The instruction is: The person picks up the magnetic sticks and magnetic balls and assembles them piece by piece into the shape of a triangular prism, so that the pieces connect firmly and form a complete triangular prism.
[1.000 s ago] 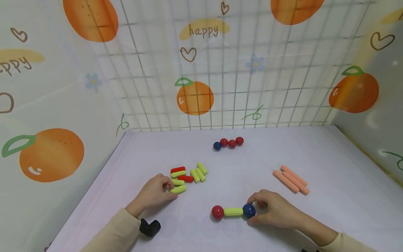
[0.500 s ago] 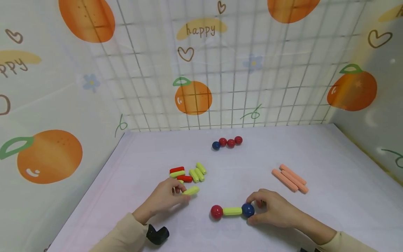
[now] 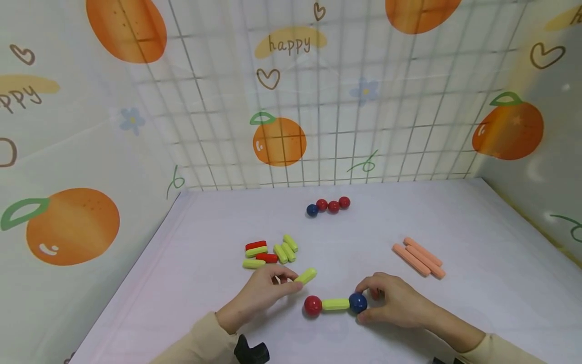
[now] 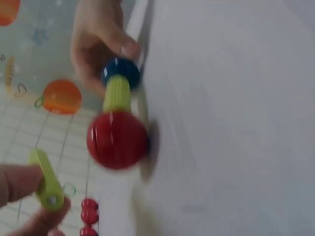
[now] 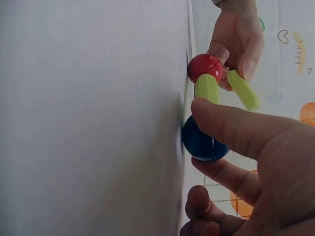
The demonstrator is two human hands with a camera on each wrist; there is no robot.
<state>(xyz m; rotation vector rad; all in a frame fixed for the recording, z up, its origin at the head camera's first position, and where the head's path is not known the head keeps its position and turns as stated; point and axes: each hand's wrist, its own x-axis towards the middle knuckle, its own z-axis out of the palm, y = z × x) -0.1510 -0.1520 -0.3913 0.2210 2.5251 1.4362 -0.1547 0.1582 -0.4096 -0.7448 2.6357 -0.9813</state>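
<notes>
Between thumb and fingers, my left hand (image 3: 265, 291) pinches a short yellow-green rod (image 3: 306, 276), tilted up and close behind the red ball. In the left wrist view this rod (image 4: 47, 182) shows a pale round spot on its end. My right hand (image 3: 400, 302) grips a blue ball (image 3: 358, 303) with thumb and fingers. A second yellow-green rod (image 3: 335, 304) joins that blue ball to a red ball (image 3: 312, 306), forming a dumbbell shape low over the white table. The right wrist view shows the thumb lying across the blue ball (image 5: 204, 140).
Several short yellow-green rods (image 3: 284, 253) and two red rods (image 3: 267, 258) lie behind my left hand. Farther back sits a row of red balls (image 3: 334, 206) with one blue ball (image 3: 312, 210). Three longer orange rods (image 3: 418, 259) lie at the right. A patterned curtain (image 3: 336, 101) closes off the back.
My left hand has picked a yellow-green rod out of the group and carried it right, toward the red ball. The right hand stays on the blue ball.
</notes>
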